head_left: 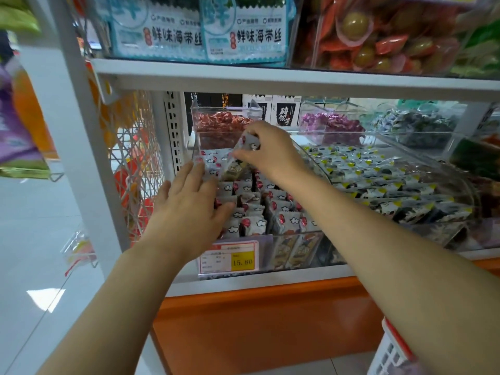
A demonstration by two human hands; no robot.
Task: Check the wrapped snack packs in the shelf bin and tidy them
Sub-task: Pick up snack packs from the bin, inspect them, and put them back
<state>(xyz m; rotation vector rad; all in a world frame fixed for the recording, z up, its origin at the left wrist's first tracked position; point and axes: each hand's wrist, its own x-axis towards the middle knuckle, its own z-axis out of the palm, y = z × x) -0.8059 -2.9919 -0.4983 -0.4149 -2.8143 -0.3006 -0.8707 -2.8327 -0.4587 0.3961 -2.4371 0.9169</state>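
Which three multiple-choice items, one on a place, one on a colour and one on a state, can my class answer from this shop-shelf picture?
1. Where is the price label?
A. On the front of the bin of cloud-print packs.
B. On the top shelf.
C. On the floor.

2. What colour is the shelf base?
A. Blue.
B. Orange.
C. Green.

3. What is the right hand doing?
A. Lying flat.
B. Holding the label.
C. Pinching a snack pack lifted above the rest.

Answers: 1 A, it sits on the bin's clear front; 2 B, the panel under the shelf is orange; 3 C, its fingers curl round one raised pack.
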